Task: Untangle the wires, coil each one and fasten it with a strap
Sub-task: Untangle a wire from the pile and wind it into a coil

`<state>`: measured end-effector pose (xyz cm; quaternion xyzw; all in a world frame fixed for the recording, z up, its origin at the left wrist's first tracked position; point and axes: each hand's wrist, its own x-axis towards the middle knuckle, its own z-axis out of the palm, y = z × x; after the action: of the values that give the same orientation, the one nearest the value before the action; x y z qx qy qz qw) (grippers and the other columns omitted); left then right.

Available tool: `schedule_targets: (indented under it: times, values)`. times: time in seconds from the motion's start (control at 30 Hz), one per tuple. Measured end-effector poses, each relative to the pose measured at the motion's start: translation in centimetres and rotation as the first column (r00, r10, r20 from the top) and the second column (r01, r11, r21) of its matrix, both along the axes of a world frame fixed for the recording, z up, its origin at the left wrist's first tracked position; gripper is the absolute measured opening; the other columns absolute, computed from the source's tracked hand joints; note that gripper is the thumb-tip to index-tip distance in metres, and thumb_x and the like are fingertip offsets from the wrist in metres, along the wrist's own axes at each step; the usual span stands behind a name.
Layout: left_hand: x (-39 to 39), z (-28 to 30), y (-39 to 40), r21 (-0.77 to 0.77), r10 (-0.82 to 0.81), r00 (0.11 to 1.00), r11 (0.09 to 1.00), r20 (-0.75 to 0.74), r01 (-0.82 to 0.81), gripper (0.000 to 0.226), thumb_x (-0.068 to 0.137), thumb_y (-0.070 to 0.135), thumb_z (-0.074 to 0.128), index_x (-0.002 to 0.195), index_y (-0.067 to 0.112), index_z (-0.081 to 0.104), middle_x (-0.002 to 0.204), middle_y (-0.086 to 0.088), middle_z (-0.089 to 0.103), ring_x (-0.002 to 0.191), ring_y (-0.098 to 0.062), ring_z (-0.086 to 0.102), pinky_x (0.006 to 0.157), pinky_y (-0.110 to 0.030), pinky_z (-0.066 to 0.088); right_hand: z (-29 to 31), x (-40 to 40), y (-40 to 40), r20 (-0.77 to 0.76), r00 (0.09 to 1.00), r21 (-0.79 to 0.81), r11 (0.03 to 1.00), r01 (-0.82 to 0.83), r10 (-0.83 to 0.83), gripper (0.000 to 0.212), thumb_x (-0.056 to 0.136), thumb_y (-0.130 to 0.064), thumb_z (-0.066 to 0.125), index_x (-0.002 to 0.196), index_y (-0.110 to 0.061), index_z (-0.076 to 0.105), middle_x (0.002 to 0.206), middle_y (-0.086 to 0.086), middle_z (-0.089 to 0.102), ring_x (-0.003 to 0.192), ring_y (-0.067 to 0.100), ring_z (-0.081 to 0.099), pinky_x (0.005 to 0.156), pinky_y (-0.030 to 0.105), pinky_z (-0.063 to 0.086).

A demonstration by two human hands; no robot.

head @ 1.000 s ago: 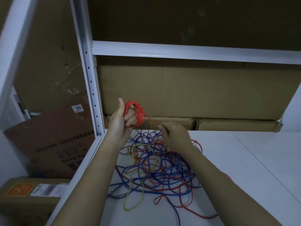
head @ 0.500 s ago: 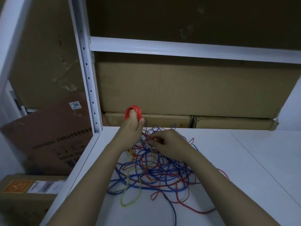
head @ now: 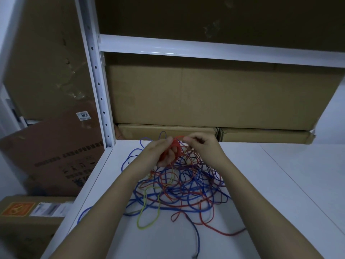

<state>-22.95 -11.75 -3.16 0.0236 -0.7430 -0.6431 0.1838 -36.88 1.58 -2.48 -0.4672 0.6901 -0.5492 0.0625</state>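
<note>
Dimly, from the head camera, the left hand is gripping a red coil wound round its fingers, which are hiding much of the loops — how many turns there are is not readable. The right hand is pinching a red strand just beside the coil, fingers curled. Both are hovering over the far part of the tangled wires — blue, red and yellow-green — lying on the white shelf. One blue end is running off the bottom edge. Cardboard boxes are standing behind; no strap is discernible in the low light.
</note>
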Motion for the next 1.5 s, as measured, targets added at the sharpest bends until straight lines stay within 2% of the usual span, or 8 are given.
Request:
schedule_targets:
  times: [0.17,0.33,0.7,0.83,0.93,1.13,1.3,1.5]
  values:
    - [-0.3,1.0,-1.3,0.319,0.211,0.965,0.935,-0.155,-0.153,0.039,0.104,0.029,0.031,0.077,0.01,0.052,0.047,0.008,0.032,0.039,-0.006,0.023,0.045,-0.02,0.02,-2.2,-1.2,1.6,0.027,0.995,0.087,0.992,0.09,-0.093,0.014,0.094,-0.022,0.06,0.084,-0.028,0.068,0.07,-0.017,0.066,0.068,-0.003,0.059,0.068,0.014,0.046]
    - [-0.9,1.7,-1.3,0.383,0.256,0.944,0.909,-0.206,-0.163,0.037,0.105,0.03,0.03,0.081,0.009,0.05,0.051,0.007,0.031,0.042,-0.007,0.024,0.048,-0.019,0.024,-1.1,-1.7,1.1,-0.223,0.943,0.282,0.91,0.305,-0.247,0.038,0.098,-0.035,0.051,0.075,-0.009,0.067,0.07,0.01,0.066,0.063,0.02,0.058,0.058,0.029,0.041]
    - [-2.0,1.7,-1.2,0.277,0.35,0.925,0.913,-0.152,-0.3,0.038,0.104,0.028,0.033,0.074,0.011,0.049,0.044,0.008,0.034,0.038,-0.006,0.026,0.04,-0.017,0.024,3.2,-0.3,-1.2,0.523,0.852,-0.355,0.913,0.201,0.016,0.025,0.099,-0.024,0.05,0.081,-0.012,0.063,0.067,-0.001,0.066,0.059,0.008,0.059,0.059,0.021,0.051]
    - [-1.0,1.5,-1.5,0.476,0.205,0.966,0.873,-0.159,-0.107,0.044,0.103,0.033,0.034,0.068,0.013,0.051,0.043,0.007,0.029,0.036,-0.006,0.022,0.04,-0.018,0.022,0.1,-1.6,-1.7,0.321,0.918,-0.149,0.945,0.29,-0.231,0.028,0.102,-0.028,0.044,0.08,-0.016,0.058,0.059,-0.007,0.048,0.062,0.016,0.049,0.067,0.033,0.045]
    - [-0.5,2.3,-2.0,0.674,0.143,0.958,0.736,-0.248,0.065,0.045,0.102,0.035,0.033,0.066,0.016,0.054,0.041,0.01,0.029,0.034,-0.003,0.023,0.038,-0.015,0.026,-1.6,-1.9,-1.5,-0.181,0.954,0.135,0.955,0.264,-0.238,0.03,0.1,-0.033,0.046,0.096,-0.014,0.068,0.071,-0.002,0.061,0.066,0.014,0.054,0.061,0.029,0.038]
    - [-1.7,2.5,-2.4,0.731,0.278,0.916,0.682,-0.289,0.024,0.036,0.104,0.034,0.029,0.088,0.011,0.051,0.057,0.008,0.05,0.048,-0.004,0.044,0.057,-0.015,0.045,-3.5,2.0,-2.4,-0.791,0.607,0.289,0.925,0.247,0.085,0.026,0.099,-0.03,0.049,0.105,-0.015,0.07,0.089,0.009,0.066,0.082,0.03,0.062,0.063,0.035,0.048]
    - [-2.0,0.2,-2.0,0.048,0.422,0.904,0.906,-0.066,-0.42,0.028,0.105,0.027,0.031,0.091,0.011,0.049,0.074,0.002,0.056,0.07,-0.01,0.052,0.078,-0.029,0.042,-3.6,3.8,-2.0,-0.802,0.586,0.199,0.977,0.079,0.116,0.021,0.093,-0.018,0.055,0.102,-0.004,0.069,0.083,0.012,0.066,0.076,0.03,0.061,0.06,0.034,0.049]
    - [-1.6,-1.7,-2.2,-0.618,0.375,0.927,0.735,0.028,-0.279,0.015,0.102,0.029,0.04,0.108,0.015,0.04,0.069,0.004,0.046,0.058,-0.012,0.048,0.054,-0.03,0.037,-3.1,2.7,-1.7,-0.443,0.894,0.223,0.974,0.035,0.069,0.014,0.087,-0.016,0.062,0.092,-0.011,0.075,0.08,0.001,0.07,0.065,0.007,0.055,0.06,0.018,0.039]
